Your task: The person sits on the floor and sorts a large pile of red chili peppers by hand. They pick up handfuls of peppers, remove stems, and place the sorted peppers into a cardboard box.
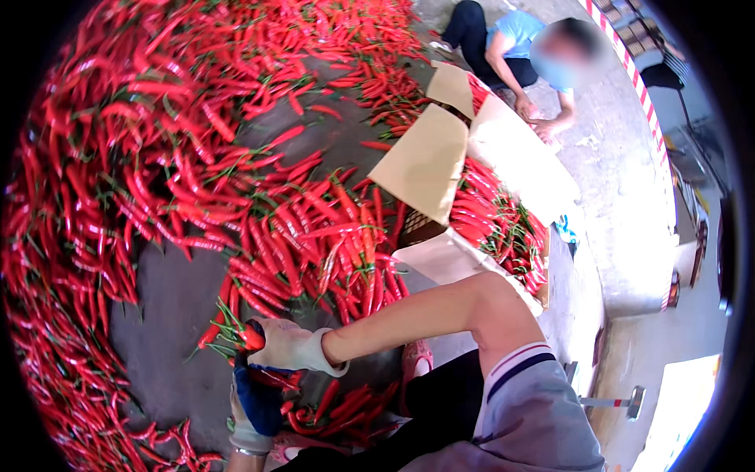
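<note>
My right hand (pixel 284 344), in a pale work glove with a dark palm, is closed around a few red chilli peppers (pixel 252 338), their green stems pointing left. Just below it, my left hand (pixel 255 407), in a similar glove with a blue palm, reaches up with its fingertips by those stems; whether it grips any is unclear. Loose red chillies (pixel 348 407) lie on the floor between my shoes. A dense heap of chillies (pixel 295 242) spreads beyond my right hand. An open cardboard box (pixel 422 162) holds more chillies, laid in rows, beyond my right forearm.
A large bank of chillies (pixel 88 165) covers the floor (pixel 171 330) ahead and around. Another person (pixel 513 35) crouches beyond the box, both hands low near the floor. Red-and-white striped tape (pixel 640 88) runs along the far side. My pink shoe (pixel 416 360) stands near the heap.
</note>
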Demonstrator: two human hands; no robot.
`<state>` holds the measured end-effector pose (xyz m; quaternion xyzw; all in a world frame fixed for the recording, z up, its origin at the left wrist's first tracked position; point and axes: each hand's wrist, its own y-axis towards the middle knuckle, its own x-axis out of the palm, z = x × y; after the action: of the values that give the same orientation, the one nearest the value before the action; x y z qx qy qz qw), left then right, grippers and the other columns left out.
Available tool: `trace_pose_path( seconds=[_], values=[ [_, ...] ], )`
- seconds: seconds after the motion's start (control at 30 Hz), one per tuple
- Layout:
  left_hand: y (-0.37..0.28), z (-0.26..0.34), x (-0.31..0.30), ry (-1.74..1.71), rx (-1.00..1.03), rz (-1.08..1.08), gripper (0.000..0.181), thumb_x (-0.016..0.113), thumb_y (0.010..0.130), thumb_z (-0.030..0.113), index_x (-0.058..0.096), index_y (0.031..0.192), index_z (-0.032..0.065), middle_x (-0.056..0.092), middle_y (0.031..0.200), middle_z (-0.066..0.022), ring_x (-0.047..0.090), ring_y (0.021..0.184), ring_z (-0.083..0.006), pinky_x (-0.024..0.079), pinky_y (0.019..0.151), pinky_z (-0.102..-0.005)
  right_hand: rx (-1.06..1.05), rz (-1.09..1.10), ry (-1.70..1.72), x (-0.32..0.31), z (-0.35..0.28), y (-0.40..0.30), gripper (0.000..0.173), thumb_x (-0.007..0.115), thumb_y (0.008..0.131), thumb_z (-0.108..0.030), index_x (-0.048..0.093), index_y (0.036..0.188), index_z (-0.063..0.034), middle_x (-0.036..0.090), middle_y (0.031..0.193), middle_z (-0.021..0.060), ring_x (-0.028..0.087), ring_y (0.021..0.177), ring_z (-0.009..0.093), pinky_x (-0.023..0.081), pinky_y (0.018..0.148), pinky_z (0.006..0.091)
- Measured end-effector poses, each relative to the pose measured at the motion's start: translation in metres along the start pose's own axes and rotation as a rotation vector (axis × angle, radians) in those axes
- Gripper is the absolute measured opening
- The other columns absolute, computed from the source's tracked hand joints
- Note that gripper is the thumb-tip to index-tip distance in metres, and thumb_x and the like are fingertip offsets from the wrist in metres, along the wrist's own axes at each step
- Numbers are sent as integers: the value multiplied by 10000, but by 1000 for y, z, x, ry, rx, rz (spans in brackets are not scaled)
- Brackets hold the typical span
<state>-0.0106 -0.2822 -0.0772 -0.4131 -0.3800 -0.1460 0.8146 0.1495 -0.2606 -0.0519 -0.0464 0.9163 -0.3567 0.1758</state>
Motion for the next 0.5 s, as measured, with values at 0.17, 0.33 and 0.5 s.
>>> trace_pose_path(
  seconds=[0.17, 0.33, 0.5],
  values=[
    [12, 16, 93, 410, -109, -149, 368, 478, 961, 350, 523, 1199, 74, 637, 876, -67, 628, 868, -251, 506, 807, -416, -146, 195, 246, -80, 8, -55, 753, 769, 729, -343, 441, 1346, -61, 625, 1105, 157, 610, 1012, 273, 482, 880, 375],
    [43, -38, 201, 1088, -131, -342, 229, 485, 920, 221, 603, 924, 25, 638, 819, -112, 626, 791, -226, 475, 655, -313, -24, 357, 404, -199, 44, -146, 731, 825, 719, -293, 471, 1306, -40, 615, 1034, 79, 590, 904, 137, 524, 731, 300],
    [62, -205, 337, 494, -515, -217, 140, 541, 875, 141, 626, 925, 43, 595, 731, -44, 566, 630, -141, 440, 565, -233, -65, 409, 573, -338, 139, -244, 686, 754, 767, -133, 422, 1353, -4, 635, 1050, 65, 607, 884, 107, 520, 739, 248]
  ],
)
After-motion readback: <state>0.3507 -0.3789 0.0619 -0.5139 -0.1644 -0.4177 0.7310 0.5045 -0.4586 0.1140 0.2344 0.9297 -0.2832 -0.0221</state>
